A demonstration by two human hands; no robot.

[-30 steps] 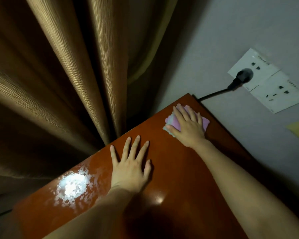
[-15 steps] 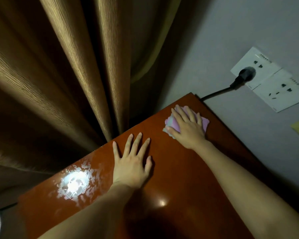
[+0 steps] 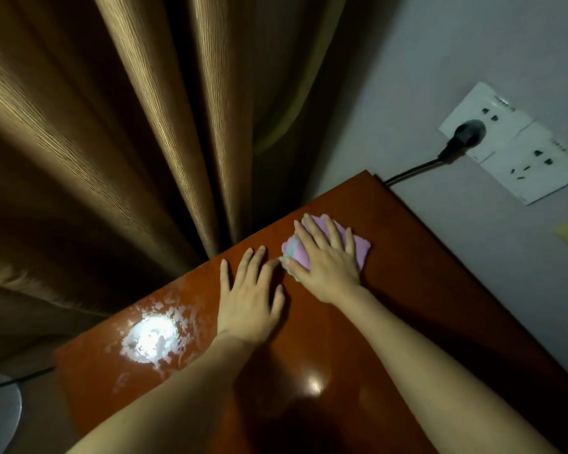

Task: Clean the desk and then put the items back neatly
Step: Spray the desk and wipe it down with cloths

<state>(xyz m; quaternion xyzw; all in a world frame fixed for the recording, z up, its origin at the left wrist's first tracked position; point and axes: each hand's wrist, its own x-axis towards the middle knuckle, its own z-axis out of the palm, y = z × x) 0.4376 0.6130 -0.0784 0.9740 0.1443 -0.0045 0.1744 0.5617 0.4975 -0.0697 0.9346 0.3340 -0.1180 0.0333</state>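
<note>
The right hand (image 3: 328,260) lies flat with straight fingers pressing a pink cloth (image 3: 361,249) onto the table (image 3: 423,290) near its far corner; the hand hides most of the cloth. Just left, the left hand (image 3: 250,299) rests flat, fingers spread, holding nothing. Glare (image 3: 151,339) blurs the table's left part.

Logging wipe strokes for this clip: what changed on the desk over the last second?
The right hand slid the pink cloth away from the far corner toward the left hand, so the cloth's edge now nearly meets the left fingertips. The right hand stays flat on the cloth; the left stays spread on the desk. The plug remains in its socket.
</note>
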